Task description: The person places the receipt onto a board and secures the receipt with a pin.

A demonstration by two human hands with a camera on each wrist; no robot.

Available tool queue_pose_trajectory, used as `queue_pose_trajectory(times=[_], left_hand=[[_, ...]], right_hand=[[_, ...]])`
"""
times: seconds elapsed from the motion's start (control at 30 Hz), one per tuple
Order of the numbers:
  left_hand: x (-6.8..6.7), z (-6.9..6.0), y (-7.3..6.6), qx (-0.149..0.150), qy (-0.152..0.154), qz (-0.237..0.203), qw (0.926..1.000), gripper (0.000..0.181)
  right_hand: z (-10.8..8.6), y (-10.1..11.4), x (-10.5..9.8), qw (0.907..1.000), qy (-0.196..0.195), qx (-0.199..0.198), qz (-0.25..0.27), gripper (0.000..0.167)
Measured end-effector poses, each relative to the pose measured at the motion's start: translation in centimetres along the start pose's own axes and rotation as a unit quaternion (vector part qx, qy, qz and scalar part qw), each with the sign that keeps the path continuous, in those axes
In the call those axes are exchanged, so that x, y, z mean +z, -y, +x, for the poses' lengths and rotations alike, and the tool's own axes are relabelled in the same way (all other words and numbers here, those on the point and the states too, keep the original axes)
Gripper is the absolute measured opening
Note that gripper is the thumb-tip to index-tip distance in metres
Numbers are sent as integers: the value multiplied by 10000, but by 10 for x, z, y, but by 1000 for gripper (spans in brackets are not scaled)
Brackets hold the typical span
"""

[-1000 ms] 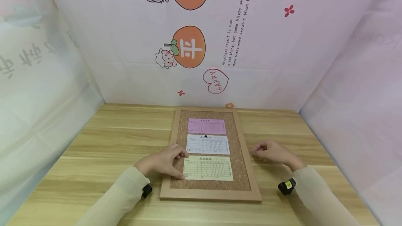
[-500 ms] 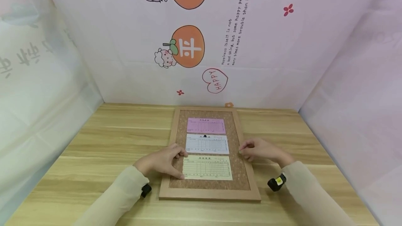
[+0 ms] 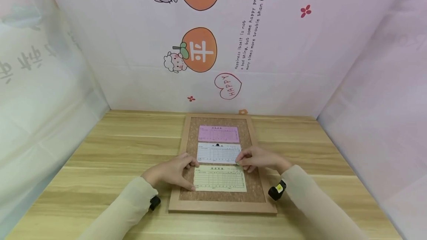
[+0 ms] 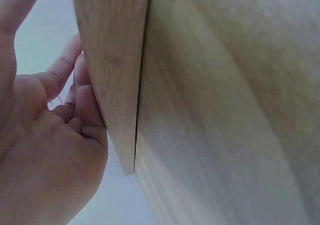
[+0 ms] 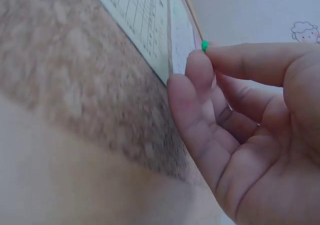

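A wood-framed cork board (image 3: 230,196) lies on the table, bearing a pink slip (image 3: 218,134), a white slip (image 3: 213,154) and a pale yellow slip (image 3: 218,179) in a column. My left hand (image 3: 171,172) rests at the yellow slip's left side, thumb and forefinger spread on its left corners. Between thumb and forefinger, my right hand (image 3: 261,158) pinches a small green pushpin (image 5: 204,46). That hand is over the gap between the white and yellow slips, near their right ends. The pin's point is hidden. A black pushpin (image 3: 218,145) sits at the white slip's top edge.
The board's wooden frame (image 3: 221,207) forms a raised rim around the cork. Beneath it is a wood-grain table (image 3: 116,151). A printed cloth (image 3: 273,66) hangs behind the table, with pale cloths at both sides.
My right hand has moved left from the table beside the board to above the cork, near the yellow slip's upper right corner. The left hand stays in place on the yellow slip.
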State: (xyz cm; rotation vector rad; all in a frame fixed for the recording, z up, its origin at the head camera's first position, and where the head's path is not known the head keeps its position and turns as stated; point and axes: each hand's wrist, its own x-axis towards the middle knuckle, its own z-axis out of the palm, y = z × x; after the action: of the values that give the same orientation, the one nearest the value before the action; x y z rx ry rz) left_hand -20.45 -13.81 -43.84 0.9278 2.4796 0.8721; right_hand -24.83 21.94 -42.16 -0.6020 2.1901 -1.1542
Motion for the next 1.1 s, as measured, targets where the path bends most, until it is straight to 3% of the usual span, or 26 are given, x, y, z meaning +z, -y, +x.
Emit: queue_pose_trajectory(times=[0.3,0.6,1.1], left_hand=[[1,0,2,-16,-3,-4,10000,73],[1,0,-1,-3,0,5,10000,72],[2,0,1,62,-63,25,10000,73]], right_hand=[[18,12,9,9993,297,-208,-65,17],[36,23,23,9993,181,-116,-311,16],[51,30,38,9983,214,358,410,17]])
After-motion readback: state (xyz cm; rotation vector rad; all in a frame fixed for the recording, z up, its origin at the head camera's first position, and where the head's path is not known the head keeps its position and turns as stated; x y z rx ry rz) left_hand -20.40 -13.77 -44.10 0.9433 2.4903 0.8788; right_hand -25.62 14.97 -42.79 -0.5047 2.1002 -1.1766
